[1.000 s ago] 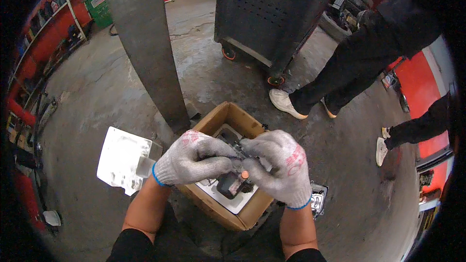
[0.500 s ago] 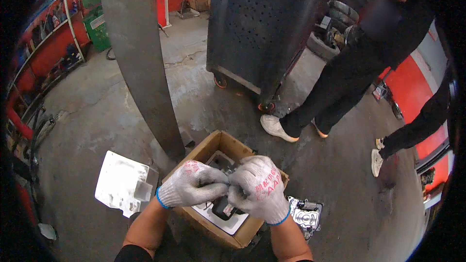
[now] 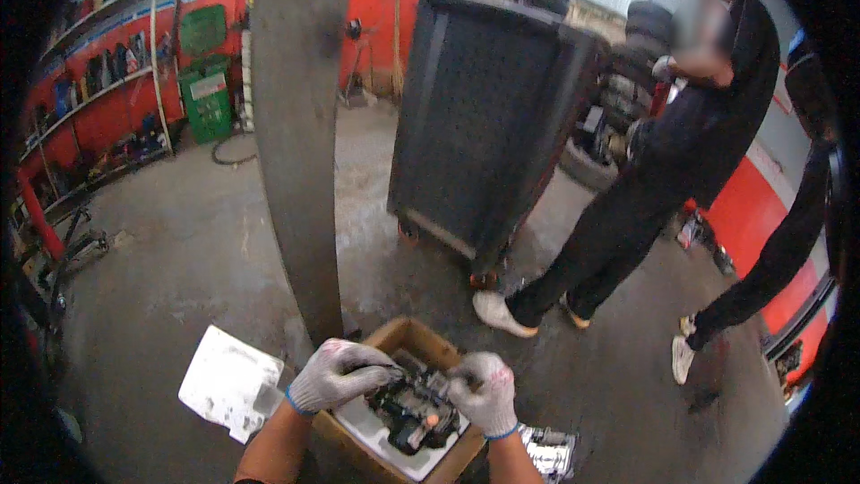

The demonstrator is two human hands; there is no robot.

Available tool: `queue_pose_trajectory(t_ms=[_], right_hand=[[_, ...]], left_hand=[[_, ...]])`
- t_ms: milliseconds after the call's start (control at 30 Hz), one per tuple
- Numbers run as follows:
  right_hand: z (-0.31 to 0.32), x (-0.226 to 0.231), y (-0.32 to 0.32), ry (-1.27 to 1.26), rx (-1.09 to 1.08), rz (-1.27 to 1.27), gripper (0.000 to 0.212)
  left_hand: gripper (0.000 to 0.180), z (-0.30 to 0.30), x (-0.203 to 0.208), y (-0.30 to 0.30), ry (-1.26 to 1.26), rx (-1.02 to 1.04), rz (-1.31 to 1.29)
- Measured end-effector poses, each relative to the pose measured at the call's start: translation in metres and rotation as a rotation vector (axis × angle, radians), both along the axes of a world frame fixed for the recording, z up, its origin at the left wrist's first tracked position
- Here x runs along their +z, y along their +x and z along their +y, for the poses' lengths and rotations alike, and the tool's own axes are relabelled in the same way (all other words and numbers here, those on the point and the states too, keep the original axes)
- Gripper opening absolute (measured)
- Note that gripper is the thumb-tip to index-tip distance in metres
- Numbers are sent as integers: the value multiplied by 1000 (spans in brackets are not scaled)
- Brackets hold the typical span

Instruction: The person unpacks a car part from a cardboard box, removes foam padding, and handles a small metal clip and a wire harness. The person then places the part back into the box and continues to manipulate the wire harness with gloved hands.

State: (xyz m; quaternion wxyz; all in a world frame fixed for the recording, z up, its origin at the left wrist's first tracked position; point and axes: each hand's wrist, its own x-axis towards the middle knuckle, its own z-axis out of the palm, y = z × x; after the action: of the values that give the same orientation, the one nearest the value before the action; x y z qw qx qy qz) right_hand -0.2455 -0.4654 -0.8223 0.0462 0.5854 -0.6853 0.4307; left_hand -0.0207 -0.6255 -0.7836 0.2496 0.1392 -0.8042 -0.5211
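Note:
A cardboard box (image 3: 405,330) stands on the floor in front of me, with white foam (image 3: 363,424) inside. In the foam lies a black mechanical unit (image 3: 414,412) with metal parts and a small orange spot. My left hand (image 3: 339,378), in a pale knit glove with a blue cuff, is at the unit's upper left, fingers pinched together; what is between them is too small to name. At the unit's right side is my gloved right hand (image 3: 486,396), its fingers curled in, with their tips partly hidden.
A white foam piece (image 3: 224,381) lies left of the box, and a silvery metal part (image 3: 548,450) right of it. A grey post (image 3: 300,143) rises behind. Beyond are a dark wheeled cabinet (image 3: 488,134), a standing person (image 3: 645,170) in black and stacked tires (image 3: 627,81).
My hands have moved apart from their meeting point over the box, uncovering more of the black unit. The view has tilted up, so the scene sits lower.

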Motion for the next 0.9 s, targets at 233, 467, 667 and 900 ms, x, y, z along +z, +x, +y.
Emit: queue_pose_trajectory(t_ms=[233,467,667,900], right_hand=[[27,-28,-53,416,-165,-87,34],[-111,158,-166,86,-200,427,36],[-230,371,-237,-96,-423,672,38],[-330,438,-291,14,-606,670,46]], left_hand=[[37,-47,167,14,-1115,259,124],[36,-125,321,-23,-1864,640,-92],[30,-188,328,-41,-2018,804,58],[32,-192,323,-47,-2015,821,114]])
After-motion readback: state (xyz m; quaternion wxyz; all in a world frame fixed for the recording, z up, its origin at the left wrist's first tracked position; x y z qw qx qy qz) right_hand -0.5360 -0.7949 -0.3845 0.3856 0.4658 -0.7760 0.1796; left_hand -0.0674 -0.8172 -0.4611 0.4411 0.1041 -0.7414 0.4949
